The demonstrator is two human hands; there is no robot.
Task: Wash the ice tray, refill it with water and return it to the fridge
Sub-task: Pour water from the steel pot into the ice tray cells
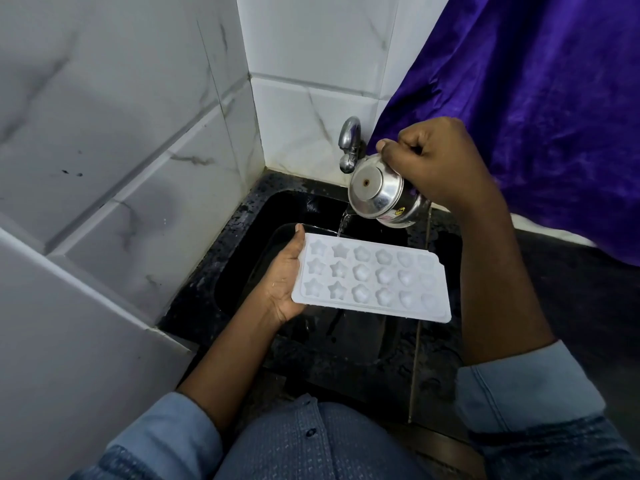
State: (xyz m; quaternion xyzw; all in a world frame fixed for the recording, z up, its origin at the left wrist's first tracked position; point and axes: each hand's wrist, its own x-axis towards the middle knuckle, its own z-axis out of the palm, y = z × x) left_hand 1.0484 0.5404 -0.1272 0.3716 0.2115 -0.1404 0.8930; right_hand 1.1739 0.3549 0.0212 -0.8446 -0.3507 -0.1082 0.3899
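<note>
A white ice tray point(372, 278) with star and round moulds is held flat over the black sink point(242, 271). My left hand point(284, 282) grips its left short edge, thumb on top. My right hand point(438, 164) holds a small steel pot point(381, 194), tipped to the left above the tray's far edge. A thin stream of water point(343, 221) runs from the pot's rim down onto the tray's far rim near the second mould.
A chrome tap point(349, 143) juts from the white tiled wall just behind the pot. A purple cloth point(519, 116) hangs at the right. The wet black counter point(346, 351) surrounds the sink. White tiled walls close in the left side.
</note>
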